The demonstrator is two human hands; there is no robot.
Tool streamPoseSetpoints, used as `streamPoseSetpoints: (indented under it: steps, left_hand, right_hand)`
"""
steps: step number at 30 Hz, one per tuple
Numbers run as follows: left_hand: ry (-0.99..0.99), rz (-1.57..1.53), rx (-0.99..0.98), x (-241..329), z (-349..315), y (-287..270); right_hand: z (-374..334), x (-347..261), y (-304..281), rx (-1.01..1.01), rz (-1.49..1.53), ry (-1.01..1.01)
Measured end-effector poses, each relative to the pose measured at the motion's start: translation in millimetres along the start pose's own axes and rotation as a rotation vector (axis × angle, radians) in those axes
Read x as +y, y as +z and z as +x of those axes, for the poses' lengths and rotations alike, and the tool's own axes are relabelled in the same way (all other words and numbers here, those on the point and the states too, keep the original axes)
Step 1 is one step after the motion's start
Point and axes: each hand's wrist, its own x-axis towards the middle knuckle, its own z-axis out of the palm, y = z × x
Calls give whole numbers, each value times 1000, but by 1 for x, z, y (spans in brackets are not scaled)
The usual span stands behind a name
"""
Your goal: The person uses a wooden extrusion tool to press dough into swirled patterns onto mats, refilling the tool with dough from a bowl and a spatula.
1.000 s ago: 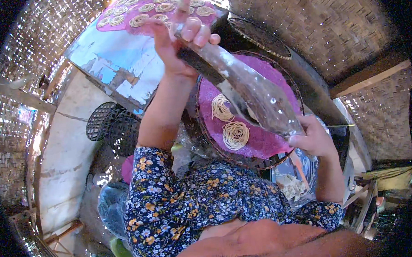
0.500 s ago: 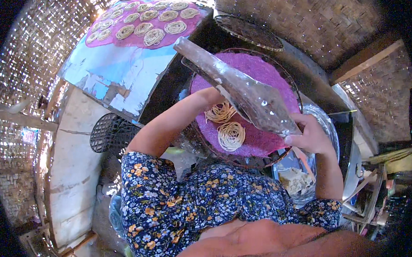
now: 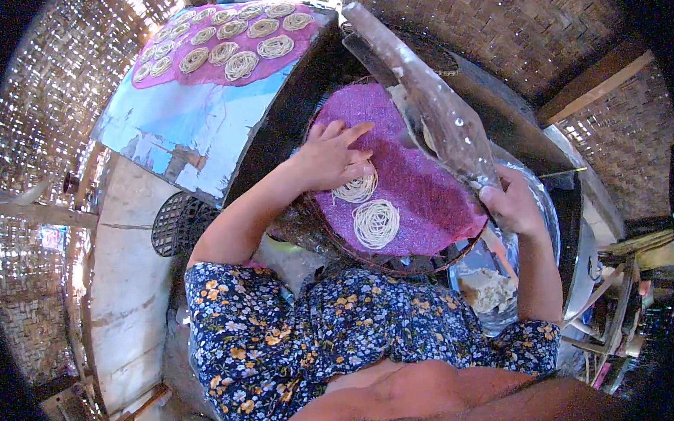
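A round tray (image 3: 439, 266) lined with purple mesh cloth (image 3: 356, 104) lies in front of me. Two coiled nests of pale noodles rest on the cloth: a nearer nest (image 3: 375, 224) and a farther nest (image 3: 357, 188). My left hand (image 3: 333, 156), open with its fingers apart, is over the cloth and touches or hovers at the farther nest's edge. My right hand (image 3: 511, 201) grips a long, worn wooden board (image 3: 439, 104) by its near end. The board slants over the tray's right side and hides part of the cloth.
At the far left, a blue-white table (image 3: 197, 115) bears purple cloth with several noodle nests (image 3: 242, 65). A foil-like silvery basin (image 3: 543, 201) and a pale dough mass (image 3: 489, 290) are at the right. A black plastic basket (image 3: 178, 223) stands left, beside a woven wall (image 3: 509, 22).
My left hand has come out from under the board, leftward, and its fingers now show. The board has tilted steeper, its far end swinging right and up.
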Motion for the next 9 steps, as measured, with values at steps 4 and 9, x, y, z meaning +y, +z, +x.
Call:
streamPoseSetpoints:
  steps: [4,9]
  left_hand:
    - [52,320,321,-15,2,-24]
    - [176,-1818,447,-46,36,-74]
  right_hand:
    - [3,-7,6,-19,9,-14]
    - [18,-30,23,-284,226,119]
